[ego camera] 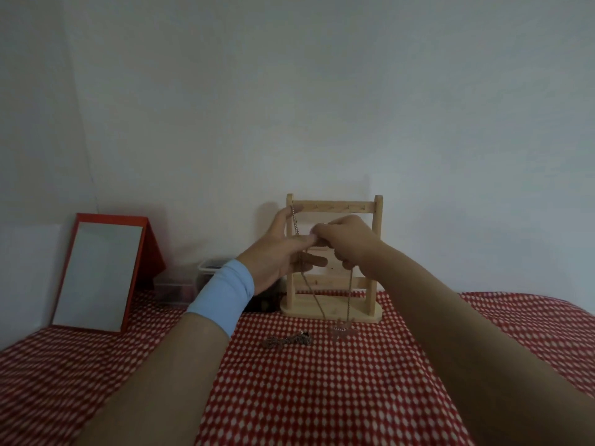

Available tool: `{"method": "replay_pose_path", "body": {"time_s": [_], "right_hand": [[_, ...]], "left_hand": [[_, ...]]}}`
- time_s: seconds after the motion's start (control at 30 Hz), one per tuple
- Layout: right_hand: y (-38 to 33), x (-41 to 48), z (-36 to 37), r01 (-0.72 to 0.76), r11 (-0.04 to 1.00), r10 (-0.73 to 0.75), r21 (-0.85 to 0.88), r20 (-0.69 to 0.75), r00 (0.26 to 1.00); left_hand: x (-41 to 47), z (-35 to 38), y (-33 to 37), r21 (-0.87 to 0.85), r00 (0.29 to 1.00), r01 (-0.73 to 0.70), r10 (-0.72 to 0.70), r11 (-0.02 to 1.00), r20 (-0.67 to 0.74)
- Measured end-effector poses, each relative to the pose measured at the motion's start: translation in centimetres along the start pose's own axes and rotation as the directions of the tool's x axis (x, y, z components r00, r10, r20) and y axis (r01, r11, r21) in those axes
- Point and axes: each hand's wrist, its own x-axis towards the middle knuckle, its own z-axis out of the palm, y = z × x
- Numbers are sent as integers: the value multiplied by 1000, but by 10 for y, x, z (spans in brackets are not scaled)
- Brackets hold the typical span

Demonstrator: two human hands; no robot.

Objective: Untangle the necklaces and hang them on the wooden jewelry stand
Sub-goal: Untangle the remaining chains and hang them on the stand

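Here, in the head view, the left hand [277,252] is spread, fingers straight, with the held necklace [294,220] draped over it. The right hand [347,239] has its grip pinched on the same chain, close beside the left fingers. The strands trail down in front of the wooden jewelry stand [377,226], and the pendant [342,330] hangs just at the checked worktop [322,397]. A second necklace [286,341] lies bunched on the cloth near the stand's base. The step looks like freeing this chain. Next, I judge, it must be held open and hooked over the top bar [338,207].
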Motion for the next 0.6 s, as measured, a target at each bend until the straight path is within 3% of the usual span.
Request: {"method": "replay_pose_path", "body": {"time_s": [0.17,0.37,0.5,0.57,0.6], "right_hand": [[11,-3,-10,-165,977,175,-138,60,983],[34,-7,-24,-372,928,366,6,157,917],[52,-5,-18,-356,889,313,288,183,932],[64,-7,-10,-296,908,235,297,223,946],[70,-7,-5,-262,935,202,239,248,947]], "left_hand": [[-1,-12,-5,100,932,1,35,995,-361],[-20,-24,-19,312,921,262,-140,913,-364],[-14,-28,-34,265,868,342,-194,902,-458],[-12,-32,-48,316,838,439,-256,841,-482],[-12,-35,-55,420,833,484,-257,768,-491]]}}
